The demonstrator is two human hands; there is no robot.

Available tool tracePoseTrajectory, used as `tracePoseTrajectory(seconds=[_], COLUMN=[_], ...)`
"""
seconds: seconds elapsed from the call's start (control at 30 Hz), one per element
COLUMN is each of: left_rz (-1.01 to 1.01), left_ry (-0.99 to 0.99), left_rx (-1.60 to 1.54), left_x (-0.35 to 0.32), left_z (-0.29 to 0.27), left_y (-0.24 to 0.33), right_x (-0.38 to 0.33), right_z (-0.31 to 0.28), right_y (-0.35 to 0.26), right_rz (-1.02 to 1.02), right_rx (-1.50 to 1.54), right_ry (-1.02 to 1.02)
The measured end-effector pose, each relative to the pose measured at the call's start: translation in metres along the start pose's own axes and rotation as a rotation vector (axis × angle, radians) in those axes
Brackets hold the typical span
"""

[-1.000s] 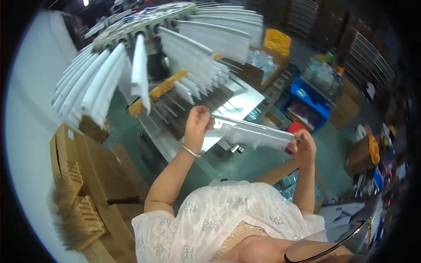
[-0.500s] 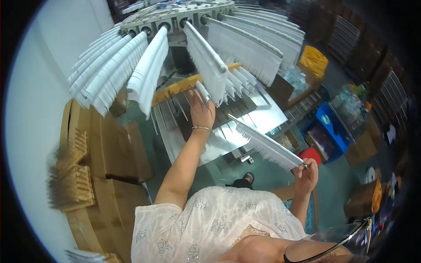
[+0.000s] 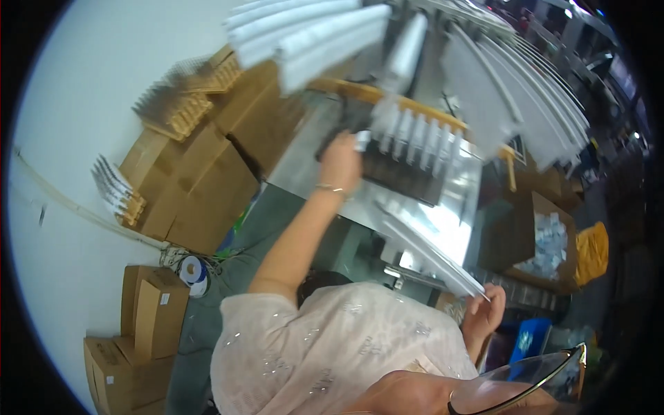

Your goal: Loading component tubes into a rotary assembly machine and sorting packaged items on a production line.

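My right hand (image 3: 484,310) is closed round the near end of a thin metal rod carrying white strips (image 3: 432,259). The rod slants up and away to the left. Farther off, my left hand (image 3: 341,164) reaches over the steel table beside a wooden-barred rack (image 3: 387,91). Its fingers are curled and blurred, with a small white piece (image 3: 362,140) at their tips; what they grip is hard to make out. Several white-covered rods (image 3: 420,138) stick out of the rack to the right of that hand, over a dark plate (image 3: 394,171).
Above the table, a machine head bears white-loaded rods (image 3: 498,90) fanned out on both sides. Cardboard boxes (image 3: 200,187) with wooden-barred rod racks (image 3: 178,114) stand left. An open box of clear plastic pieces (image 3: 550,242) and a yellow bag (image 3: 593,252) are at right.
The view has swung left, bringing more boxes and wall into sight. My left hand has shifted against the rack and its fingers have curled. My right hand keeps the rod with white strips.
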State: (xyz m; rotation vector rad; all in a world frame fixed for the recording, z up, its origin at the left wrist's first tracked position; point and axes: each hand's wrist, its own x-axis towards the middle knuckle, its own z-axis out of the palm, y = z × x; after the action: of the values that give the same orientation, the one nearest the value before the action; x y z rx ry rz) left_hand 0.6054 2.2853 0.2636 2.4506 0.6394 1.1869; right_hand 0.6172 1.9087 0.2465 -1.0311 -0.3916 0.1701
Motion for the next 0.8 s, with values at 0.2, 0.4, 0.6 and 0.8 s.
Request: tracePoseTrajectory(seconds=[0.2,0.4,0.6,0.8], left_rz=[-0.240,-0.297,-0.028,0.217], left_ry=[-0.735,-1.013,-1.199,-1.014], left_rx=[-0.949,-1.147,-1.039,-0.936], left_x=[-0.051,-0.054,-0.045,-0.024], left_z=[-0.069,-0.075,-0.061,-0.058], left_y=[0.044,0.056,0.066,0.067], right_x=[0.027,0.022,0.012,0.004], right_z=[-0.022,-0.033,-0.032,-0.038], right_y=[-0.007,-0.011,-0.013,-0.022], right_rz=[0.063,0.067,0.037,-0.035], right_rx=[0.156,0.211,0.232,0.283], right_ry=[-0.086,-0.166,-0.143,-0.009])
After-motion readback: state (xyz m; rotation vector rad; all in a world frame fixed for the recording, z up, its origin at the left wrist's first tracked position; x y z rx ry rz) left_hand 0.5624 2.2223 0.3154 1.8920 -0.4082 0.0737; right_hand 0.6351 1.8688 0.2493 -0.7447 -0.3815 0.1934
